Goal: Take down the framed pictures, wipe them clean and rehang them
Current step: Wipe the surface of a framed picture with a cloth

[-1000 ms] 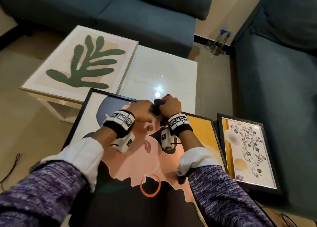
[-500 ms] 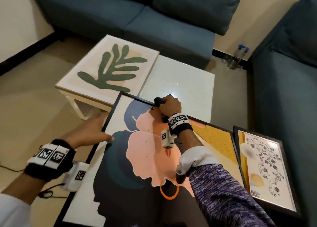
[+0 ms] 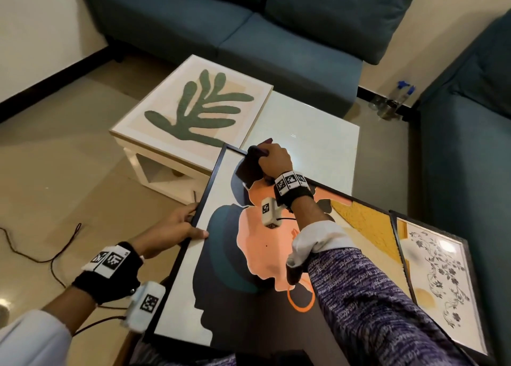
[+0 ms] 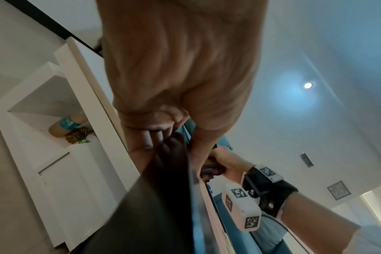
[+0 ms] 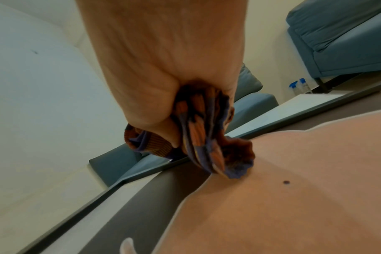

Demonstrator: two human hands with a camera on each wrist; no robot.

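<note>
On the picture's [image 3: 249,255] left edge the frame is now gripped by the left hand [image 3: 168,228], moved off the cloth [image 5: 207,137] left bunched in the right hand [image 3: 273,162], so wiping can begin.

We're seeing both hands bare: left hand [image 3: 168,228], right hand [image 3: 273,161]. We're wearing a black wrist strap [image 3: 106,275] on each wrist, each carrying a white band printed with square black-and-white code markers. Each strap is holding a small white camera box [image 3: 145,304] with the same markers, and a thin dark cable is running from it. White cuffs [image 3: 318,241] are showing under purple patterned knit sleeves [image 3: 381,304].
</note>
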